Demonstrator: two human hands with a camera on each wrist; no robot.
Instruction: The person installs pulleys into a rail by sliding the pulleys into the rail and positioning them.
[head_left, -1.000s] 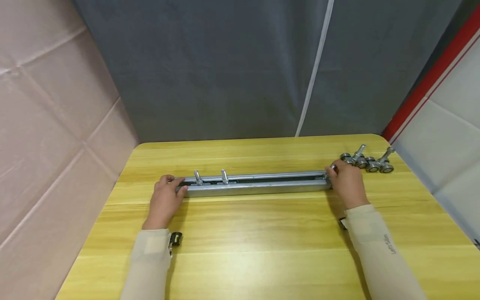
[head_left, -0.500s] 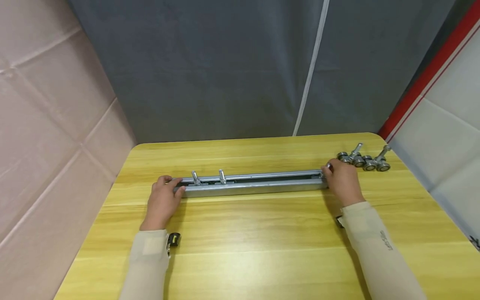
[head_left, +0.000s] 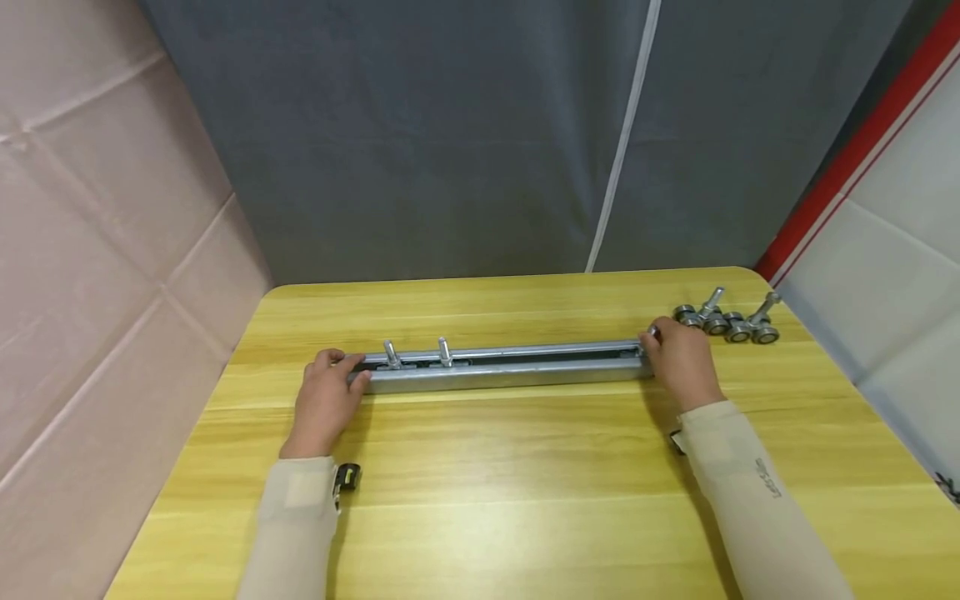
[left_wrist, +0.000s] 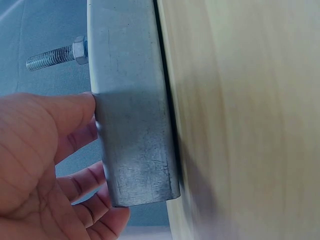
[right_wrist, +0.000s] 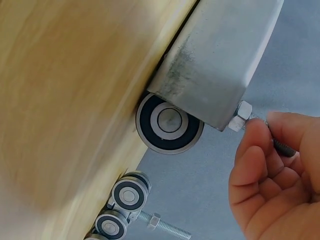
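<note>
A long grey metal rail (head_left: 517, 377), its slot facing up, lies across the wooden table. Two threaded bolts (head_left: 446, 353) with nuts stand up out of the slot near its left end. My left hand (head_left: 325, 406) grips that end, thumb against the upper edge and fingers behind it in the left wrist view. At the other end, my right hand (head_left: 684, 364) pinches the bolt of a roller trolley. In the right wrist view one bearing wheel (right_wrist: 162, 144) of this trolley shows partly outside the rail's mouth. The rest of the trolley is hidden inside the rail.
Two more roller trolleys (head_left: 752, 326) with upright tilted bolts sit on the table (head_left: 480, 492) just beyond my right hand, at the back right. A dark grey curtain (head_left: 435, 150) hangs behind the table's far edge. Pale padded walls (head_left: 112, 250) flank both sides.
My right hand has shifted slightly left, toward the rail, with the trolley's bolt in its fingers. The left hand stays at the rail's end. The head view has moved a little.
</note>
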